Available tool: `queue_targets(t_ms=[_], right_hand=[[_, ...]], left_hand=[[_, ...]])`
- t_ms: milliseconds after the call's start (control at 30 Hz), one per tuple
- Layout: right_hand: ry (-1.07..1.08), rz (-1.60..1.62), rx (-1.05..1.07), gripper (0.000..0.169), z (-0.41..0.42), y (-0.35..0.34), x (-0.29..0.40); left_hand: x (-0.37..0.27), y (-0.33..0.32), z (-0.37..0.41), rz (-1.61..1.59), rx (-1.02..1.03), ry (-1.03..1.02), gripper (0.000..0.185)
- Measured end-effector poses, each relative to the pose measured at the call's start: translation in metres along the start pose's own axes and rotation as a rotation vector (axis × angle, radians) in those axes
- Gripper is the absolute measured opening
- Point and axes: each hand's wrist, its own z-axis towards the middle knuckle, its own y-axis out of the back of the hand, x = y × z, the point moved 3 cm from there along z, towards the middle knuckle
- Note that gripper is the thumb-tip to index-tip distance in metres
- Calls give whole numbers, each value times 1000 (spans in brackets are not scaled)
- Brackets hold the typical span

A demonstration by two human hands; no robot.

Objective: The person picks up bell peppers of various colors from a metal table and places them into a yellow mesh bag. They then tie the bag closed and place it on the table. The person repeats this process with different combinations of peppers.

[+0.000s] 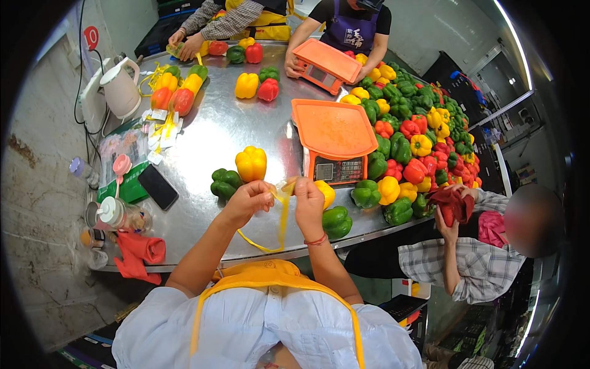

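Note:
My left hand (253,200) and my right hand (308,198) pinch a thin yellow mesh bag (282,189) between them, over the near part of the steel table (203,249). The bag's yellow strap (283,221) hangs down and loops onto the tabletop. Just beyond my left hand stand a yellow bell pepper (251,163) and a green bell pepper (225,183). Beside my right hand lie another yellow pepper (325,194), partly hidden by that hand, and a green pepper (337,222). An orange scale (335,129) with a bare tray is behind them.
A large heap of mixed bell peppers (401,147) covers the right side. Netted peppers (182,101), tags, a phone (158,187), a kettle (120,87), jars and a red cloth (140,253) are at left. Three people work around the table; one holds a second scale (327,64).

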Motion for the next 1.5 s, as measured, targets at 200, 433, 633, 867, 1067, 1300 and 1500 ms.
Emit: queue_targets(t_ms=[200,433,633,867,1067,1300,1500], right_hand=[[-632,1100,69,26,-2,0,-5],[-594,605,465,26,-42,-24,-17],[-321,264,573,23,-21,-12,5],[-592,1154,400,23,1,-5,-8],[-676,504,714,26,-36,-16,2],[-443,540,406,24,-15,-1,1],[-595,691,172,28,-15,-6,-11]], left_hand=[[-7,-13,-8,-358,-91,28,16],[-41,-29,5,-201,-43,-148,14],[-33,-9,-5,-14,15,-50,24],[-23,-19,-42,181,250,171,27],[-49,-3,-22,-172,-323,-159,26],[-16,-12,-46,-504,189,215,36],[-2,-16,-68,55,241,345,39]])
